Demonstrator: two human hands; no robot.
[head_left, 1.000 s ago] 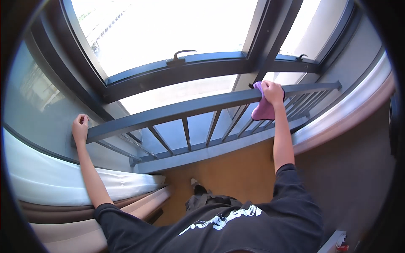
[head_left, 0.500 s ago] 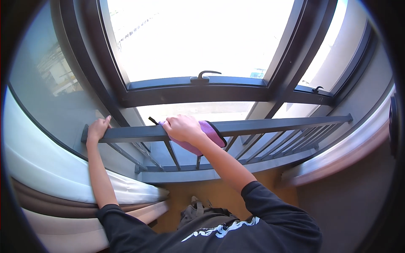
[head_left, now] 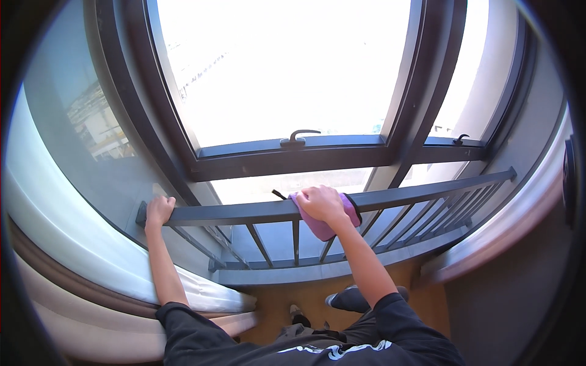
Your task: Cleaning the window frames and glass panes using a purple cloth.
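A dark grey metal railing (head_left: 244,213) runs across in front of the window. Near its left end, my left hand (head_left: 160,211) is closed over the top rail. Further along, my right hand (head_left: 320,202) presses a purple cloth (head_left: 320,229) with black edging against the rail. The fingers curl over the cloth and the rail together. One part of the cloth hangs down on my side, and a short black loop (head_left: 279,194) sticks out at its left.
Behind the railing stands a dark-framed window with a black handle (head_left: 295,139); a second handle (head_left: 461,139) is on the right pane. White and brown curtains (head_left: 97,244) hang at the left, another curtain (head_left: 488,238) at the right. Below lies a brown floor (head_left: 274,311).
My right hand has slid to the right along the rail with the purple cloth. My left hand still grips the left end. The view has shifted, and one foot now shows at the right.
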